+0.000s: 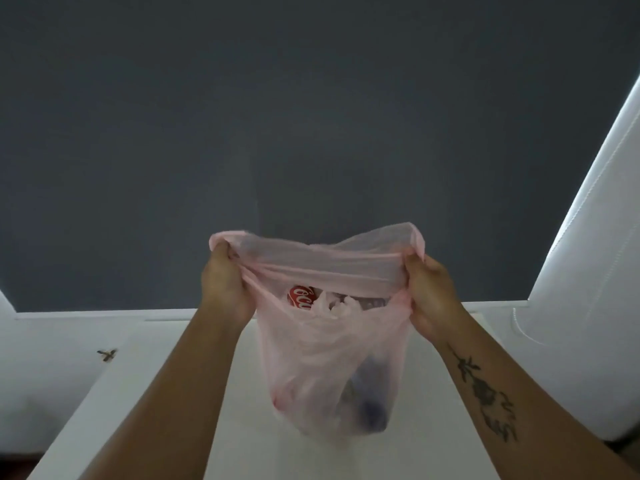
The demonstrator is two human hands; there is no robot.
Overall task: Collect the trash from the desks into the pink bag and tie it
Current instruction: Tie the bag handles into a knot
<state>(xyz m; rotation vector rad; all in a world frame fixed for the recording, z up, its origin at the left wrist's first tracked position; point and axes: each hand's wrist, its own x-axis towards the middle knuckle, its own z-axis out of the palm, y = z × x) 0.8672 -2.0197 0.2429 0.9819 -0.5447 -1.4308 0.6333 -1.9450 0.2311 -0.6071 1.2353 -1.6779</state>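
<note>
Above the white desk, against a dark grey wall, the pink bag hangs in mid-air, carried entirely by the two hands. Whether its bottom touches the desk cannot be told. A white blind stands at the right.

The bag is loaded: a red can, crumpled white scraps and some darker items low down show through the thin film. No loose trash is visible on the desk surface in view, so collection appears finished and the tying step is in hand.

The left hand is closed on the left side of the rim; the right hand is closed on the right side. Between them the rim is pulled taut and nearly flat, with the mouth partly open.

Next move, as judged: bring both gathered ends together over the mouth, cross them and pull a knot tight. Keep the grip firm, since the film is thin, slippery and may tear under a sharp tug.
</note>
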